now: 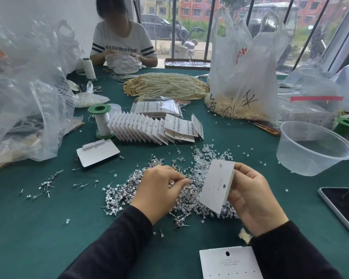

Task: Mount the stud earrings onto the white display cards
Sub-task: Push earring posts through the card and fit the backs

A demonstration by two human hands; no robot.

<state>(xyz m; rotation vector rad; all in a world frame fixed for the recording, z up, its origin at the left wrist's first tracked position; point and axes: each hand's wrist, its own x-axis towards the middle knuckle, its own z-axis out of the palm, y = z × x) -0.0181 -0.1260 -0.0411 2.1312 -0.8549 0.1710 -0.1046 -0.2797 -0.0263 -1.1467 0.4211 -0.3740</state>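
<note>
Right hand [254, 198] gripping one white display card [218, 186], left hand [159, 190] pinching at stud earrings [117, 195] pile

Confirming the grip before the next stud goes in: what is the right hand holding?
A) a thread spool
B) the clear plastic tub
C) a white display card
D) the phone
C: the right hand grips the white display card by its edge, tilted above the pile of stud earrings, while the left hand pinches at that pile.
</note>
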